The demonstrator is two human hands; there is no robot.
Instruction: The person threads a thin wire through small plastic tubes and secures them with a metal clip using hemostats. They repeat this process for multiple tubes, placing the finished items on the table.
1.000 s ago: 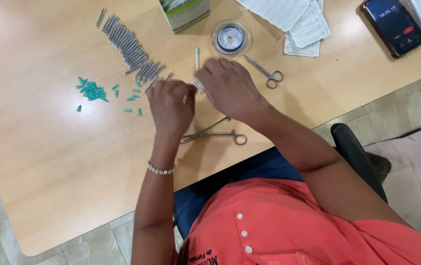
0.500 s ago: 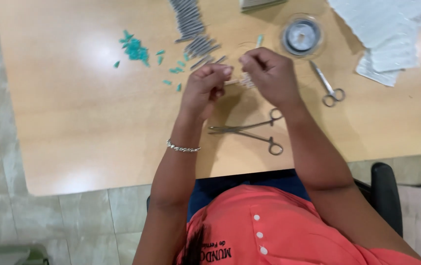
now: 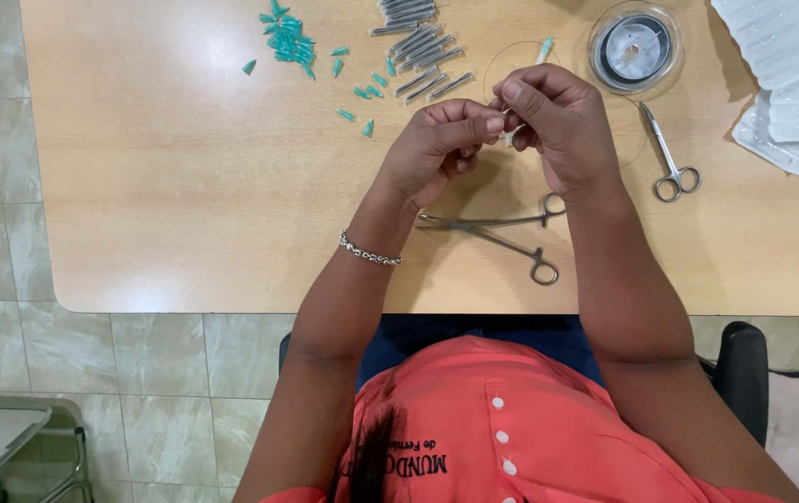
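Observation:
My left hand [image 3: 441, 149] and my right hand [image 3: 558, 116] meet above the wooden table [image 3: 185, 205], fingertips pinched together on a small pale piece [image 3: 511, 135] between them. A thin clear thread [image 3: 502, 74] loops up from the fingers toward a teal-tipped needle cap [image 3: 543, 49]. What exactly the piece is stays hidden by the fingers. Below my hands lies a pair of open metal forceps [image 3: 502, 237].
Small scissors [image 3: 670, 158] lie right of my right hand. A round clear spool of thread [image 3: 635, 45] sits at the top. Teal caps [image 3: 292, 42] and grey metal tubes [image 3: 418, 47] are scattered at upper left. White packets [image 3: 781, 65] lie at upper right. A chair arm [image 3: 744, 363] shows below.
The view has shifted so the table sits lower and more to the right. My hands have stayed together on the small piece, fingertips now pinched closer.

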